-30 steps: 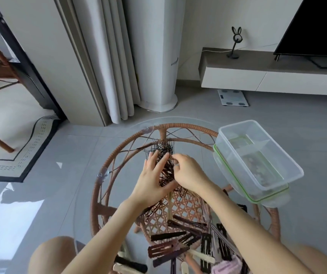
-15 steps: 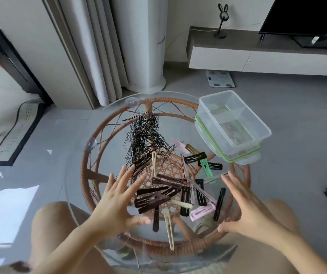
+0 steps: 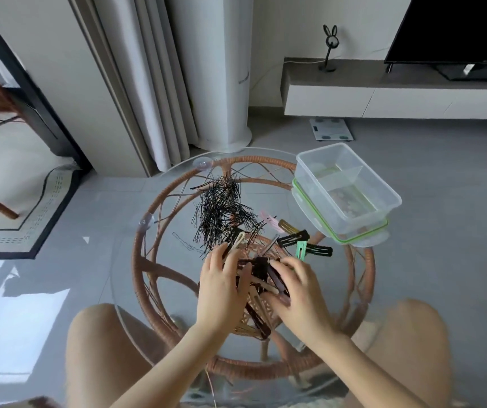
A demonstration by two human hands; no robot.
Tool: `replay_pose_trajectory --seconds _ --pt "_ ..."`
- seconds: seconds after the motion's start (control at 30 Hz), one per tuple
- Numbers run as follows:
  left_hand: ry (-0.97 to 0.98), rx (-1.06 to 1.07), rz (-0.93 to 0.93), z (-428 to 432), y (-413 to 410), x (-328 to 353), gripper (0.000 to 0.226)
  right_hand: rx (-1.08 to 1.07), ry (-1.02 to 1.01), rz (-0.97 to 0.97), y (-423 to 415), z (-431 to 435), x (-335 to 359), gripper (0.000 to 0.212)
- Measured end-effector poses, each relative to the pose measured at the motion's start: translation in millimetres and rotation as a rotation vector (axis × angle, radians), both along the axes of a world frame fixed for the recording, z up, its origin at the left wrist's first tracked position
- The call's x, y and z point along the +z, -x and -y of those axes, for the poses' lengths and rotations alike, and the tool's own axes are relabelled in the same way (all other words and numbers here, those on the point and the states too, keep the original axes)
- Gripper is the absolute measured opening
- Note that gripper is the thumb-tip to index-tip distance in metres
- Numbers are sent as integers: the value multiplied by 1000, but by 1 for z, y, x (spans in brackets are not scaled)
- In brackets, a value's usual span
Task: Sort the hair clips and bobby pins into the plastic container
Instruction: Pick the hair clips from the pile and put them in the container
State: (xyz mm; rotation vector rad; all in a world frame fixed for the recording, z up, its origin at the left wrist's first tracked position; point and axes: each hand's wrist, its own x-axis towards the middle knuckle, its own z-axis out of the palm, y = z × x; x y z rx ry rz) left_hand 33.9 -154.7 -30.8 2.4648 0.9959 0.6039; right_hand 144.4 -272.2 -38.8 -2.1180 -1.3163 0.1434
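A heap of black bobby pins (image 3: 221,216) lies on the far half of the round glass table (image 3: 124,278). Flat hair clips (image 3: 292,240) in black, brown, pink, green and beige are spread at the table's middle. My left hand (image 3: 221,293) and my right hand (image 3: 301,293) press in from both sides on a bunch of brown and beige clips (image 3: 265,278), fingers curled around it. A clear plastic container (image 3: 345,187) with a divider stands on its green-rimmed lid at the table's far right edge.
The glass top rests on a rattan ring frame (image 3: 148,260). My knees (image 3: 95,348) sit at both sides of the near edge. A white column unit (image 3: 218,83), curtain, scale (image 3: 330,129) and TV bench (image 3: 383,95) stand beyond.
My hands left the bobby pin heap, drew back spread open over the clips, and have now closed together onto the clip bunch. The camera tilted down, then up a little.
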Motion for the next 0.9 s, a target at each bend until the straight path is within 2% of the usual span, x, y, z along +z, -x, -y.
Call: replay_pose_trajectory --seconds 0.07,0.13,0.23,0.3,0.33,0.43,0.5,0.67,0.77,0.9 --pt "-40 17 55 0 -1 10 42 -6 -80 -15 -6 1 10 45" --pt "-87 -53 31 3 7 16 55 -98 -151 75 -21 5 19 35" --pt "-207 -401 -194 23 24 18 83 -227 -116 64 -50 7 23 38" --pt "-355 -614 -336 38 28 9 91 -205 -25 43 -64 2 17 46" --pt "-400 -650 -374 41 27 4 91 -195 28 41 -68 -3 13 47" --pt "-395 -550 -426 29 17 -2 88 -193 182 70 -74 -22 5 47" --pt "-358 -498 -452 18 11 -2 83 -197 207 119 -70 -33 0 46" --pt "-295 -449 -361 11 -2 1 60 -200 22 72 -45 -45 -4 28" --pt "-292 -385 -227 6 -7 0 49 -205 -98 -70 -28 -48 0 28" --pt "-174 -367 -13 1 -13 7 39 -316 -219 -247 -9 -46 16 29"
